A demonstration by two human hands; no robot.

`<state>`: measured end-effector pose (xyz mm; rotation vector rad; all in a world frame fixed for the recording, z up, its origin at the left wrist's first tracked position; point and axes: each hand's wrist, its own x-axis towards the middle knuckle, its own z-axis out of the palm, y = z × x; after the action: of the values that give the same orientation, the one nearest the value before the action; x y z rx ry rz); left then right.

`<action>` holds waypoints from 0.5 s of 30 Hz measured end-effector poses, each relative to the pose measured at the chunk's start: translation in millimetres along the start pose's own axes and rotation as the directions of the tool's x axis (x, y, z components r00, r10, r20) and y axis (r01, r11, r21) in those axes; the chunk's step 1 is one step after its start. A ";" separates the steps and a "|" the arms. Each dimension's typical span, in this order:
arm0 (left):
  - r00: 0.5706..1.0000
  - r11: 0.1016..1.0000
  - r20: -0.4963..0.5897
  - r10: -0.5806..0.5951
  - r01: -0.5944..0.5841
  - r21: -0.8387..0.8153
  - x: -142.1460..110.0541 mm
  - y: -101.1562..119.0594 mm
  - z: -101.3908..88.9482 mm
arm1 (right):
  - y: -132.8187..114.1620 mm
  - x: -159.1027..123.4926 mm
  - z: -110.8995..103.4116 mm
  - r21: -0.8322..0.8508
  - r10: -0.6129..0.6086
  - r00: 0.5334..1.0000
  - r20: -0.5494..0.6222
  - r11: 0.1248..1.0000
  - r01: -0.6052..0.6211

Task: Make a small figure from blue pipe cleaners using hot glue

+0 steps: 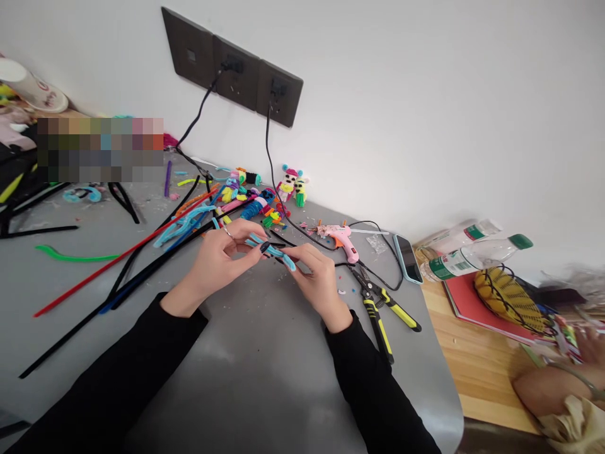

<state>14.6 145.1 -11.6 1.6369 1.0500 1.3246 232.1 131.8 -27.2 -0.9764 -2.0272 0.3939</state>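
Light blue pipe cleaners (273, 250) are held in a small bundle between my two hands, above the grey table. My left hand (231, 252) pinches their left part between thumb and fingers; a ring is on one finger. At the right end, my right hand (314, 271) grips the bundle with fingertips pressed together. Beyond my hands lie more light blue pipe cleaners (184, 226) and several small pipe-cleaner figures, among them a pink and white one (287, 183). To the right are a pink glue gun (341, 238) and yellow-black wire pliers (378, 306).
Long red (123, 255) and black pipe cleaners (70, 337) stretch across the left of the grey table (255, 378). A phone (408, 258) lies at the right edge. On the wooden table beside it are a bottle (482, 257) and another person's arm (553, 384). Power cords run to wall sockets (236, 72).
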 end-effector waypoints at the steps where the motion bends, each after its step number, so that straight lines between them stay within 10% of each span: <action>1: 1.000 1.000 0.013 0.002 -0.002 0.003 0.0 -0.2 0.0 | -0.1 0.0 -0.4 0.001 0.000 1.000 -0.001 1.000 0.000; 15: 1.000 0.997 -0.002 0.003 -0.003 -0.074 -0.8 -2.3 -2.8 | -0.4 -0.4 -0.5 0.014 -0.015 0.999 -0.035 1.000 0.015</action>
<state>11.4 145.4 -13.6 1.5841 0.9883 1.3511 232.4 131.3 -26.9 -0.9526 -1.9967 0.3799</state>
